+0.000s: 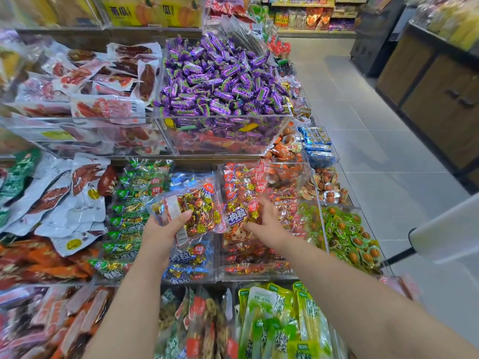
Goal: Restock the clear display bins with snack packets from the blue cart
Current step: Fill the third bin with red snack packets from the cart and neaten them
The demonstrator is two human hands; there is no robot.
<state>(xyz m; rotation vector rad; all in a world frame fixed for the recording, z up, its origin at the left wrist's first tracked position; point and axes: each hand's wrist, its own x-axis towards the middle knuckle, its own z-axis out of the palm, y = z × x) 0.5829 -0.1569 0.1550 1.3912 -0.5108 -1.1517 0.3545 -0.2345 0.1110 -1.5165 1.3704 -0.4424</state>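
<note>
My left hand [166,226] grips a clear snack packet [199,208] of gold and red wrapped beef cubes, held over the blue-packet bin [191,265]. My right hand [264,221] reaches into the clear bin [317,203] of red beef-cube packets and touches a red packet [239,216] on top of the pile; its fingers are blurred. The blue cart is not in view.
Clear bins step up in tiers: green packets [129,211], purple candies [220,84], vacuum-packed meat [103,81], green egg packs [350,239]. A white object [445,229] juts in at right. Tiled aisle floor [375,141] runs along the right, with dark cabinets [427,94] beyond.
</note>
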